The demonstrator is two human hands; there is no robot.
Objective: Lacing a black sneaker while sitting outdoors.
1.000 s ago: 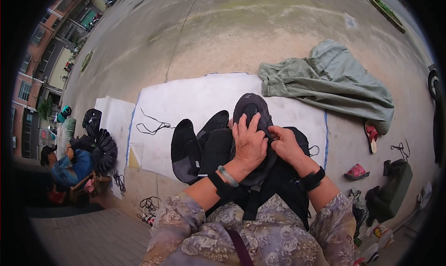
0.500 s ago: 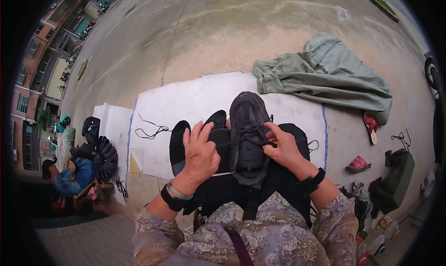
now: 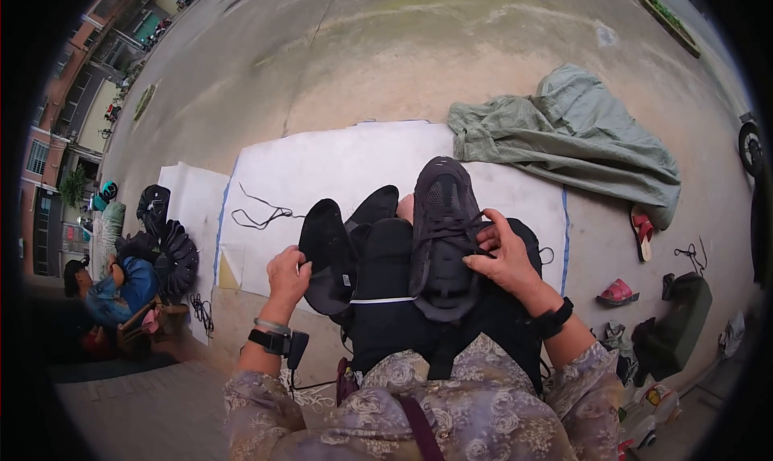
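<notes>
A dark lace-up sneaker [image 3: 445,243] rests on my black-trousered lap, its toe pointing away from me. My right hand [image 3: 509,256] is at the sneaker's right side, fingers curled around a shoelace [image 3: 443,226] that comes off the eyelets. The thumb sits lower, by the sneaker's edge. Out to the left, my left hand [image 3: 288,280] is closed in a pinch; whatever lies between its fingers is too small to make out. Just right of it is a black shoe-shaped piece [image 3: 328,248] with a small white label. A similar dark piece [image 3: 377,205] lies beyond it.
A white sheet [image 3: 322,159] with blue edges covers the ground ahead, with a loose black lace [image 3: 262,215] on it. Grey-green cloth [image 3: 564,135] is heaped at the far right. Red sandals [image 3: 618,292] lie at right. Another person [image 3: 121,296] sits at left beside black items.
My left hand has moved left and down, away from the sneaker to beyond the black shoe-shaped piece. My right hand stays at the laces, shifted slightly right with the sneaker.
</notes>
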